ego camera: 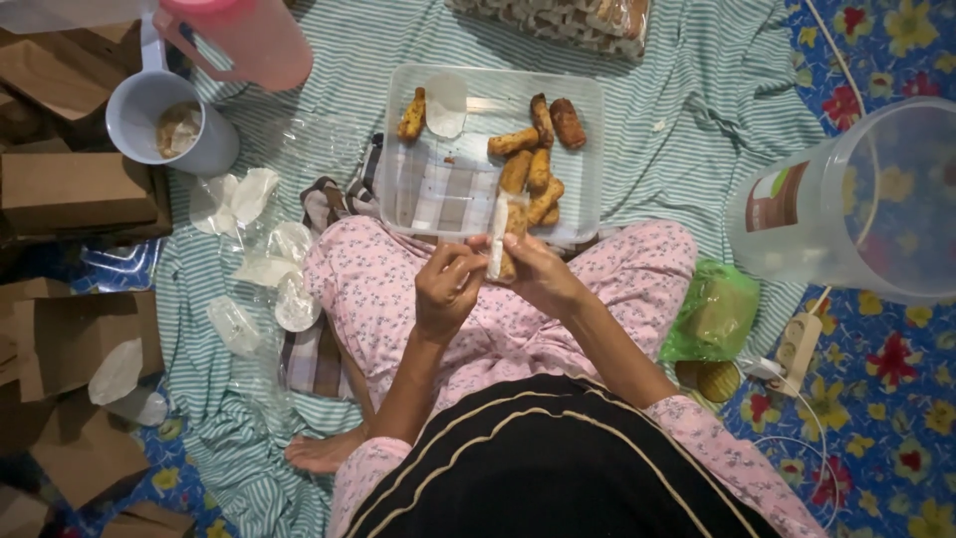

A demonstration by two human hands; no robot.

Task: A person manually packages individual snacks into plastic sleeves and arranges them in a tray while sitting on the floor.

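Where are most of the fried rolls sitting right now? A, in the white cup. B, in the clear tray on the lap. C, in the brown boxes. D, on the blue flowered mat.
B: the fried rolls lie in the clear tray resting across the person's knees.

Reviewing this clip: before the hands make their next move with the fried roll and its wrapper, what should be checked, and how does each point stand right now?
1. Left hand pinches the thin plastic wrapper: ok.
2. Right hand supports the fried roll being held: ok.
3. Roll fully inside the wrapper: cannot tell, fingers hide it.
4. Clear plastic container rests level on the lap, with more rolls within reach: ok.
5. Loose wrappers lie on the striped cloth to the left: ok.
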